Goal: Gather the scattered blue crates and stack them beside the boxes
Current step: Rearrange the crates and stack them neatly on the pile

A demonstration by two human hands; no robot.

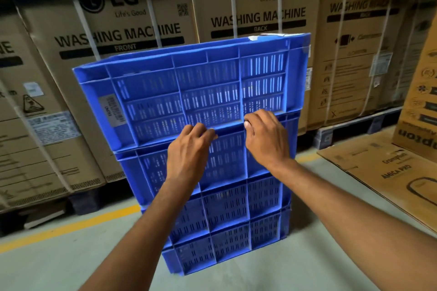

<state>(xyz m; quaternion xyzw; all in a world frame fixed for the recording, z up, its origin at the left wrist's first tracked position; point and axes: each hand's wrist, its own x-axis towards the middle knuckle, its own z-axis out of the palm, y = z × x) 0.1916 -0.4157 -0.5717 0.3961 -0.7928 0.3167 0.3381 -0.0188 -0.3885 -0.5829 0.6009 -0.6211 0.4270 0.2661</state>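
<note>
A stack of several blue slotted crates stands on the floor right in front of the LG washing machine boxes. The top blue crate sits a little askew, shifted to the left of the ones beneath, and carries a grey barcode label on its left side. My left hand has its fingers curled over the lower near rim of the top crate. My right hand hooks the same rim just to the right, thumb showing. Both forearms reach in from the bottom of the view.
The tall strapped cartons form a wall behind the stack, resting on dark pallets. A flattened Crompton carton lies on the floor at the right, with an upright Crompton box behind it. A yellow floor line runs along the boxes.
</note>
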